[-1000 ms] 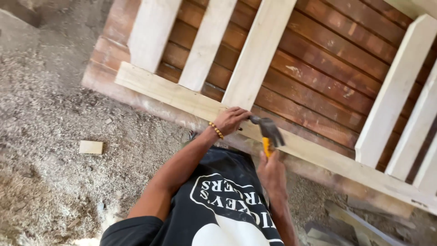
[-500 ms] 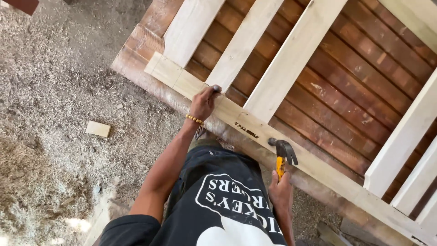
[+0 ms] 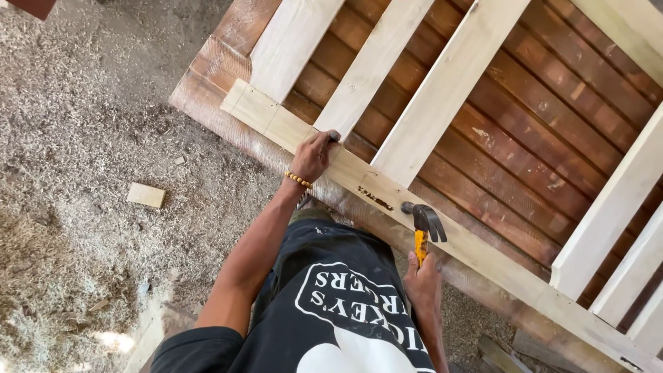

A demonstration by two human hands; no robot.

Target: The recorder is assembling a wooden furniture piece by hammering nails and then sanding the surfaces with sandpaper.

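My left hand [image 3: 312, 156], with a bead bracelet on the wrist, presses on the long pale cross rail [image 3: 359, 179] where a pale slat [image 3: 373, 65] meets it; its fingers pinch something small and dark that I cannot make out. My right hand [image 3: 423, 283] grips the yellow handle of a claw hammer [image 3: 421, 224], its dark head hovering just over the rail, to the right of my left hand. The rail and several pale slats lie across a surface of reddish-brown planks [image 3: 525, 131].
Sawdust and wood shavings cover the ground [image 3: 83, 159] to the left. A small pale wood offcut [image 3: 146, 195] lies in the sawdust. Scrap boards [image 3: 511, 349] lie at the bottom right. More pale slats [image 3: 608, 221] run up the right side.
A second ago my left hand was beside the hammer head at the third slat. It has moved left along the rail to the second slat; the hammer has pulled back slightly.
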